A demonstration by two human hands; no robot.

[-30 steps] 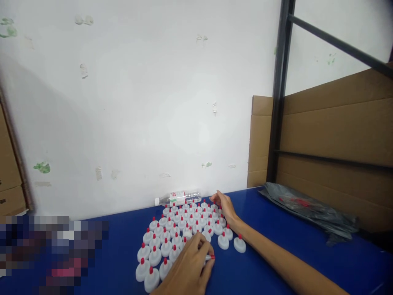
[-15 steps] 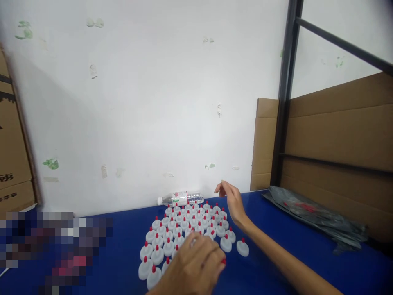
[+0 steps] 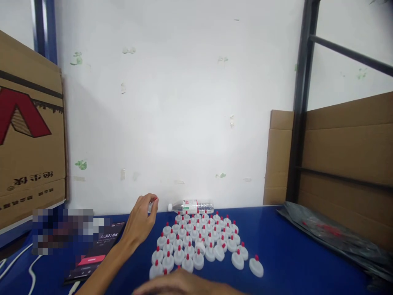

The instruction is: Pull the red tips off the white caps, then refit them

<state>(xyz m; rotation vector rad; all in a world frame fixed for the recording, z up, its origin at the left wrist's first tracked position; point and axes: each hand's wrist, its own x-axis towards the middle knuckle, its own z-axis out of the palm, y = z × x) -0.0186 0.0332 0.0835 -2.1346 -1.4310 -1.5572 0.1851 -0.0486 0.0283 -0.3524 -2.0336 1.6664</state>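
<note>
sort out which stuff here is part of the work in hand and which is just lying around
In hand: white caps with red tips in rows on the blue table; one cap pinched in the left hand; right hand by the near row.
Lying about: water bottle, phone, cardboard box, grey plastic bag, white cables.

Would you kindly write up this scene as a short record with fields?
Surface: blue table
Caps: white caps with red tips, standing in rows mid-table
Left hand: left hand raised left of the rows, fingertips pinching a cap
Right hand: right hand low at the near edge of the rows, mostly cut off; grip unclear
Behind the rows: bottle lying by the wall
Left: phone, screen lit; box
Right: grey bag
</note>
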